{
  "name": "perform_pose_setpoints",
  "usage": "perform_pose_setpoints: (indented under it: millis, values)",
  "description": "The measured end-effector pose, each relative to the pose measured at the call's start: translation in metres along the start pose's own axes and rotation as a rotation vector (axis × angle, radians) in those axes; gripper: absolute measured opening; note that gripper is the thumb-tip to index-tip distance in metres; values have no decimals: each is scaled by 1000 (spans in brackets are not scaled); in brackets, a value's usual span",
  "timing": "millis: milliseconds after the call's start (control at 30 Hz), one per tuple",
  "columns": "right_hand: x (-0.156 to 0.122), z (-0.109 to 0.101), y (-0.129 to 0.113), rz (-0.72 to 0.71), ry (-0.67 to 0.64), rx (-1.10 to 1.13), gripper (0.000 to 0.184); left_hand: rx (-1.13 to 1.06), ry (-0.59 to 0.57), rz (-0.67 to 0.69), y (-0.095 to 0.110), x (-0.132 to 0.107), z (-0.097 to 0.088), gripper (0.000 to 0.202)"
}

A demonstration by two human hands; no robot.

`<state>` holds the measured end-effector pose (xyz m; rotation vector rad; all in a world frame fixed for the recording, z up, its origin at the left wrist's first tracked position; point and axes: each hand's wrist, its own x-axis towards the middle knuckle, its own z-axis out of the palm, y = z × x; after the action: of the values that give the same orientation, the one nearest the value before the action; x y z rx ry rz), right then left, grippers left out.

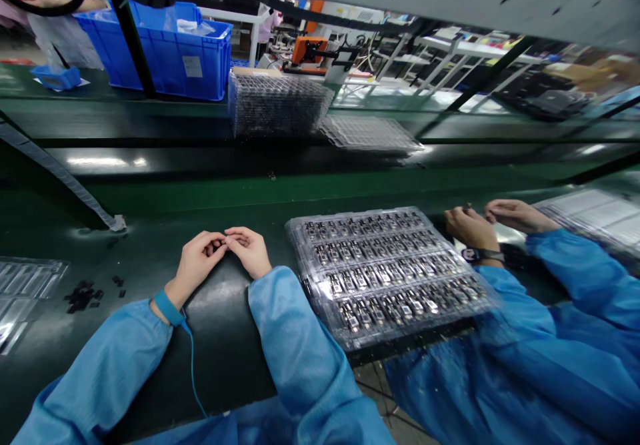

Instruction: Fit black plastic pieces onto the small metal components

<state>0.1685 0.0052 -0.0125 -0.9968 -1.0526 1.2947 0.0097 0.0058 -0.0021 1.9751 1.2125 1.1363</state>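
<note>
At the left edge of my head feed I have a clear tray (30, 275), with loose dark pieces (80, 297) scattered just right of it on the bench (220, 365). On the far side, a blue bin (170, 68) carries a white label (192, 66); its writing is too small for me to read. Next comes my left hand (195, 263), a blue strap (169, 308) around its wrist, fingers curled toward the thumb. My right hand (250, 253) meets it at the fingertips. The gap among the left fingers is dark, and I cannot tell whether either hand is clamped on anything. Just right of my right sleeve (287, 318) lies a clear parts tray (327, 301), its four rows running left to right. The small parts (351, 316) in it lie apart from both grips; their long axes run near to far, slightly aslant. Farther right are a co-worker's hands (470, 228), close together, a small dark piece (467, 207) at the fingertips.
</note>
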Motion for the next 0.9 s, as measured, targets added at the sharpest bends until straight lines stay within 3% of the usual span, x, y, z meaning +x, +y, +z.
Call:
perform_pose_setpoints:
  millis: [467, 800, 900]
  values:
    - [0, 1, -1, -5, 25, -7, 28, 14, -8, -20, 0, 0, 1, 17]
    - [3, 2, 1, -89, 380, 101, 32, 2, -20, -109, -3, 3, 2, 26]
    - [5, 2, 2, -109, 428, 158, 32, -13, -106, -185, 0, 14, -2, 27]
